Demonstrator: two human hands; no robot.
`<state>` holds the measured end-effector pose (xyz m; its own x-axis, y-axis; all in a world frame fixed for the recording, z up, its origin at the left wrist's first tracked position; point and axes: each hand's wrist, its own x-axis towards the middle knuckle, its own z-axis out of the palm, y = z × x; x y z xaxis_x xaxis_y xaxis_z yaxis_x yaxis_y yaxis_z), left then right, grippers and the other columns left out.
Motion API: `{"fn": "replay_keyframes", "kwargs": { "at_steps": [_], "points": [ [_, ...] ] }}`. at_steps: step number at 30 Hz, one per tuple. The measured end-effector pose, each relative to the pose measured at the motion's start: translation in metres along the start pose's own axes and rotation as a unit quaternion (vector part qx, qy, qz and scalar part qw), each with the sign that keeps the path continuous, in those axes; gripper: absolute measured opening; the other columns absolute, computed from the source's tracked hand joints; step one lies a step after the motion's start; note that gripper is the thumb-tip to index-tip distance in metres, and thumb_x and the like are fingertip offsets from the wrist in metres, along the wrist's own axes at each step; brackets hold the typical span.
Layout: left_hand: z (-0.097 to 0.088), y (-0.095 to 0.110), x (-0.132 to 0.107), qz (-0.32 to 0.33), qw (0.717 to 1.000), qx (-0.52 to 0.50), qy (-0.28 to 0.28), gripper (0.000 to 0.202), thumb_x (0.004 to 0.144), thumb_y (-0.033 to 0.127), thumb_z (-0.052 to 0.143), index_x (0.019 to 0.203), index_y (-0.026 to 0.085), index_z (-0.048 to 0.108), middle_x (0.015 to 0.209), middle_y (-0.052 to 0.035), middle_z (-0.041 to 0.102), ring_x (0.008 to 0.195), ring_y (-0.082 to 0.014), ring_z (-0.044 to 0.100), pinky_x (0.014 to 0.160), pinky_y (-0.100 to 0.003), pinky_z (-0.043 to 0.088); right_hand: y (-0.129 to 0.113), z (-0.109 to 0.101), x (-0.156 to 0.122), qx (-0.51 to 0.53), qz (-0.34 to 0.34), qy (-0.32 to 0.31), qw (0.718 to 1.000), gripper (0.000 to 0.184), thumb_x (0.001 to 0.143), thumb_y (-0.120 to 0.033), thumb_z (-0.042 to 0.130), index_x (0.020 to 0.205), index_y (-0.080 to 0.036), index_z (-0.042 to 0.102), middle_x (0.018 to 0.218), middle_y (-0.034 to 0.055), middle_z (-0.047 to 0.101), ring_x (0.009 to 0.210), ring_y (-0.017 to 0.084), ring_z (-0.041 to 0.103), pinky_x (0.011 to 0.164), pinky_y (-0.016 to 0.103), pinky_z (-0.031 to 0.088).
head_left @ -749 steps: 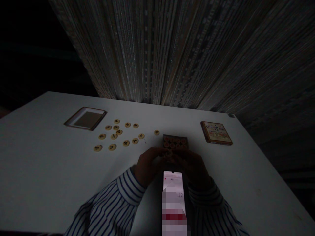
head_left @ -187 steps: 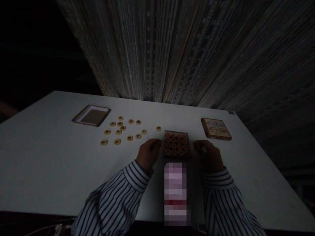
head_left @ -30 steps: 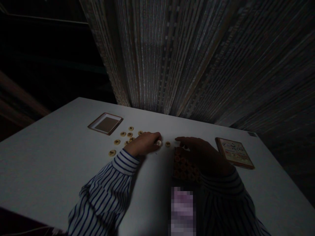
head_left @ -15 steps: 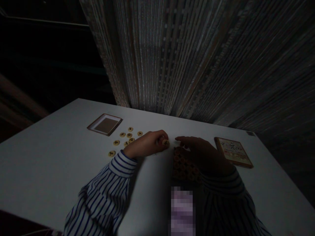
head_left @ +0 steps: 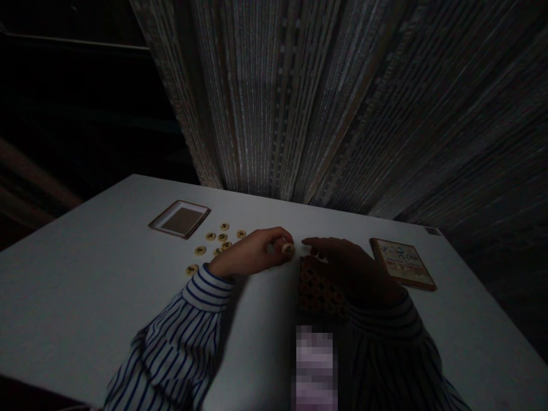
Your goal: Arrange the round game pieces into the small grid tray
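Observation:
My left hand is closed, pinching a round Chinese chess piece with a dark character between thumb and fingertips, just above the white table. A short gap away, my right hand has its index finger and thumb apart, and I make out nothing held there. Under and beside it, rows of chess pieces lie packed together in deep shadow. Several loose chess pieces lie scattered beyond my left wrist, their characters facing up.
A shallow open box part lies at the table's back left. To the right is a flat box or lid with a printed picture. A striped curtain hangs along the far edge of the white table. A blurred patch covers the near middle.
The view has shifted slightly. My left hand still pinches the chess piece, turned a little, and my right hand has barely moved.

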<state>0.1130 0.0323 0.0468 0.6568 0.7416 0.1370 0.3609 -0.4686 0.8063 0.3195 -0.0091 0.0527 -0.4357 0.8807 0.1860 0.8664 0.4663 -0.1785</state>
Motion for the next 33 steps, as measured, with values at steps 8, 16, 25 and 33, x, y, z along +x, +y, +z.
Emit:
{"fn": "replay_keyframes", "kwargs": {
  "at_steps": [8, 16, 25, 33],
  "points": [
    [0.0011, 0.0018, -0.0001, 0.027, 1.000, -0.015, -0.002, 0.017, 0.080, 0.029, 0.052, 0.091, 0.018, 0.055, 0.081, 0.0001, 0.056, 0.075, -0.0127, 0.051, 0.071, -0.026, 0.041, -0.0055, -0.0060, 0.0006, 0.006, 0.021, -0.025, 0.999, 0.033, 0.077, -0.021, 0.059, 0.110, -0.018, 0.059, 0.091, 0.0078, 0.069, 0.079, 0.019, 0.064, 0.069, 0.033, 0.049],
    [0.0005, 0.0064, -0.0006, 0.033, 0.999, -0.011, -0.010, 0.015, 0.082, 0.027, 0.050, 0.092, 0.017, 0.054, 0.080, 0.0006, 0.054, 0.076, -0.0124, 0.049, 0.071, -0.026, 0.040, -0.0040, -0.0058, -0.0013, 0.014, 0.016, -0.015, 1.000, 0.034, 0.077, -0.021, 0.058, 0.111, -0.017, 0.059, 0.091, 0.0081, 0.069, 0.079, 0.020, 0.064, 0.069, 0.033, 0.048],
    [0.0009, 0.0047, -0.0001, 0.041, 0.999, -0.012, -0.011, 0.014, 0.080, 0.025, 0.052, 0.092, 0.017, 0.055, 0.080, 0.0009, 0.054, 0.074, -0.0119, 0.049, 0.069, -0.025, 0.039, -0.0053, -0.0068, -0.0011, -0.001, 0.020, -0.016, 1.000, 0.034, 0.078, -0.024, 0.059, 0.111, -0.019, 0.059, 0.089, 0.0068, 0.069, 0.078, 0.019, 0.064, 0.068, 0.031, 0.048],
    [0.0017, 0.0038, 0.0005, 0.058, 0.998, -0.017, -0.005, 0.009, 0.079, 0.020, 0.053, 0.087, 0.017, 0.054, 0.077, 0.0022, 0.050, 0.073, -0.0109, 0.046, 0.069, -0.024, 0.038, -0.0059, -0.0083, -0.0011, -0.007, 0.008, -0.011, 1.000, 0.033, 0.077, -0.022, 0.059, 0.110, -0.019, 0.059, 0.089, 0.0071, 0.070, 0.078, 0.019, 0.064, 0.068, 0.033, 0.049]
  ]
}}
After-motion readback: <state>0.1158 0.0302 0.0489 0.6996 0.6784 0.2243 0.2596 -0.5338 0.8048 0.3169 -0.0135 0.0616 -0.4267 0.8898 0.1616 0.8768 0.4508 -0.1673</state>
